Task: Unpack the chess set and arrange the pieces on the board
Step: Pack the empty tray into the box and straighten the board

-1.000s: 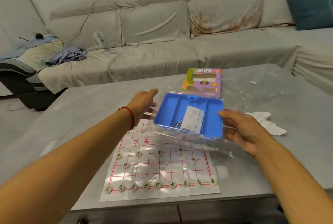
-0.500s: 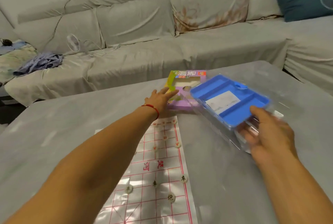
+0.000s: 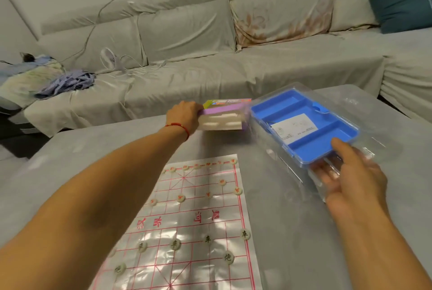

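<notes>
Pieces (image 3: 181, 198) set out on board (image 3: 187, 224), packing-away step: left hand (image 3: 184, 114) grips purple box (image 3: 223, 115) above worktop (image 3: 292, 231); right hand (image 3: 346, 173) pinches blue tray (image 3: 304, 124) in clear case. Next: likely align tray with box.

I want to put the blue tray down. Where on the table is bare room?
Bare grey table lies right of the board, below the blue tray in the right hand. Left of the board is bare too. The board holds pieces.

A home living room — draped sofa (image 3: 210, 60), teal cushion (image 3: 402, 2), low table (image 3: 292, 219).
</notes>
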Tool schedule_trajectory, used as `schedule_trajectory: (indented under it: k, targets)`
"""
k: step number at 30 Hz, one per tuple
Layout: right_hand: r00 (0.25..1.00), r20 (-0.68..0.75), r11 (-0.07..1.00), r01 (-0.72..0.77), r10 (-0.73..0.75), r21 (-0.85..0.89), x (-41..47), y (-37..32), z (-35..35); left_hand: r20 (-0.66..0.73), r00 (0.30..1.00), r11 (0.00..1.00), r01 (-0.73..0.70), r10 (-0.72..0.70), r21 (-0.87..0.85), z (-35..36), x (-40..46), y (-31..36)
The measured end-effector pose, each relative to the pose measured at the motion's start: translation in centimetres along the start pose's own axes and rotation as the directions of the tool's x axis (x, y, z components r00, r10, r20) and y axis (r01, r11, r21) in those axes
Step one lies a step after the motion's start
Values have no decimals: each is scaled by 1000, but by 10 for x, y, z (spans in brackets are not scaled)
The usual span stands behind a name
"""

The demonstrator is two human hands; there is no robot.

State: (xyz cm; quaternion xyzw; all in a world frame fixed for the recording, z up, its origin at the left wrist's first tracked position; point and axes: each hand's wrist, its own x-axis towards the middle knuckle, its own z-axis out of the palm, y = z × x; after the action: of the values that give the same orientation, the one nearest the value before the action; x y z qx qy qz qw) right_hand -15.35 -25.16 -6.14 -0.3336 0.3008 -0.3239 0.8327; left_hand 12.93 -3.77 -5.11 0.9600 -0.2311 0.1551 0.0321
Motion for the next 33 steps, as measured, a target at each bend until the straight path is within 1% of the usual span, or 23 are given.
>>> schedule_trajectory:
  k: [4, 7, 9, 12, 14, 16, 20, 23, 25, 28, 31, 33]
  targets:
    - [996, 82, 998, -35, 39, -49, -22, 5, 11, -77, 988, 991, 135, -133, 24, -47, -23, -61]
    - [977, 192, 993, -70, 87, -94, -51, 14, 21, -116, 968, 969, 231, -220, 90, -79, -62, -116]
    - [957, 255, 984, -102, 136, -143, -70, 23, 26, -108, 956, 951, 285, -273, 118, -96, -91, -145]
    - [916, 331, 959, -151, 227, -241, -109, 51, 39, -23, 932, 921, 362, -363, 142, -123, -154, -189]
    - [877, 374, 934, -194, 302, -299, -133, 71, 48, 33, 911, 910, 409, -411, 64, -133, -199, -207]
    - [830, 415, 901, -220, 374, -373, -156, 88, 59, 56, 896, 895, 443, -440, -49, -136, -241, -213]
    - [758, 460, 830, -188, 463, -525, -191, 111, 71, 124, 860, 815, 509, -495, -276, -134, -314, -206]
    - [721, 462, 778, -172, 517, -604, -207, 116, 73, 145, 845, 768, 530, -515, -360, -124, -355, -200]
    - [705, 472, 759, -145, 530, -635, -214, 115, 71, 133, 833, 736, 541, -538, -407, -115, -374, -196]
    - [689, 495, 750, -107, 529, -653, -221, 114, 67, 105, 805, 663, 547, -583, -511, -106, -385, -191]
    - [676, 506, 737, -82, 535, -671, -223, 114, 65, 77, 818, 657, 510, -570, -555, -102, -387, -187]
    - [674, 496, 721, -80, 548, -689, -223, 115, 64, 77, 828, 667, 499, -556, -553, -100, -386, -183]
